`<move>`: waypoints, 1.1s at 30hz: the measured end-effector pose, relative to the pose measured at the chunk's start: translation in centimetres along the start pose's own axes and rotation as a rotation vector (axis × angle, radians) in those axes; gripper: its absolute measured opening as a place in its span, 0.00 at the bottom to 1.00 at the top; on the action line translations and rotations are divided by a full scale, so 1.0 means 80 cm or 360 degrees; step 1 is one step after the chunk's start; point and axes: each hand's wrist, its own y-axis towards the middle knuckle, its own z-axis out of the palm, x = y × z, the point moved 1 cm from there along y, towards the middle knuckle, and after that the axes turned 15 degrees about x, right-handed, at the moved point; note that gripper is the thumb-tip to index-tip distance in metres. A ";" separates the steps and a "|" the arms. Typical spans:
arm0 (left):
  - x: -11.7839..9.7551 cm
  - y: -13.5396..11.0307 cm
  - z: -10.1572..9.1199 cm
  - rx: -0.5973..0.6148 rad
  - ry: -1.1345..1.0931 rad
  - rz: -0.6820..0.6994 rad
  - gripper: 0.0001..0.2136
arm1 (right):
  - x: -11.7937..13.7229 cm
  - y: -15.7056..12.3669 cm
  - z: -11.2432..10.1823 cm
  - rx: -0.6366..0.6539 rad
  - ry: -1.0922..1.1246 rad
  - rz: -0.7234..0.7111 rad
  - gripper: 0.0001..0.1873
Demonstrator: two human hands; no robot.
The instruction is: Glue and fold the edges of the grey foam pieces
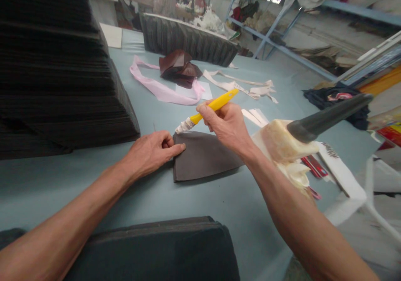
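A folded dark grey-brown fabric piece (205,157) lies flat on the table in front of me. My left hand (156,149) is closed at its upper left corner, thumb pressed on top and fingers curled at the edge. Between the thumb and fingers of my right hand (227,120) is a yellow-handled brush (216,103), held slanted. Its wrapped, whitish, crusted end points down at the fabric's far edge, close to my left thumb. Whether the tip touches the cloth is too blurred to tell. My right forearm passes over the fabric's right end.
A tall stack of dark fabric (56,76) rises at the left; another dark stack (156,251) lies nearest me. A cream, crusted container with a black handle (328,118) stands right of my forearm. Pink strip (156,88), brown crumpled material (178,67) and a row of dark pieces (188,40) lie beyond.
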 end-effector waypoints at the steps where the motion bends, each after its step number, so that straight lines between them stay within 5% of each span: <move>1: 0.000 0.000 0.000 0.0003 0.0000 -0.0004 0.24 | 0.000 0.000 0.001 0.0004 -0.0005 0.0000 0.36; 13: -0.008 -0.002 -0.002 -0.0005 0.0013 -0.0045 0.22 | 0.000 0.000 -0.002 0.0021 -0.0151 0.0019 0.36; 33: -0.008 -0.001 -0.003 0.0022 0.0094 -0.0058 0.25 | -0.005 -0.039 -0.053 -0.0165 -0.0414 0.0303 0.27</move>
